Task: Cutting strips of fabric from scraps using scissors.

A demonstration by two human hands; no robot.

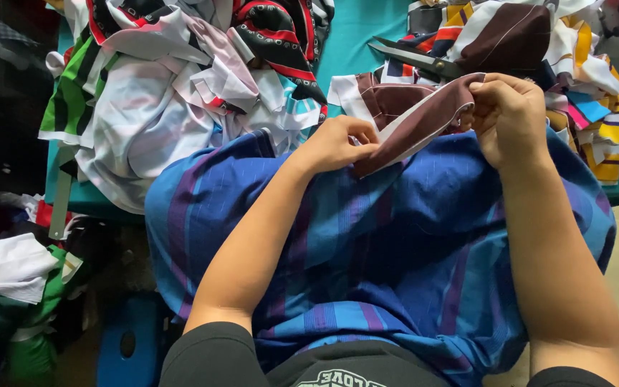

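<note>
My left hand (338, 143) pinches the lower end of a maroon fabric strip with a white edge (417, 125). My right hand (510, 118) grips the strip's upper end, so the piece is stretched between both hands. Under my forearms a blue garment with purple stripes (395, 258) lies spread over my lap. More maroon fabric (388, 97) sits just behind the strip.
Large scissors (413, 59) lie on the teal table (356, 29) behind my hands. A heap of white, green and red-black fabric pieces (173, 79) fills the left. Yellow, brown and striped scraps (574, 79) pile at the right. More cloth (12, 269) lies on the floor at left.
</note>
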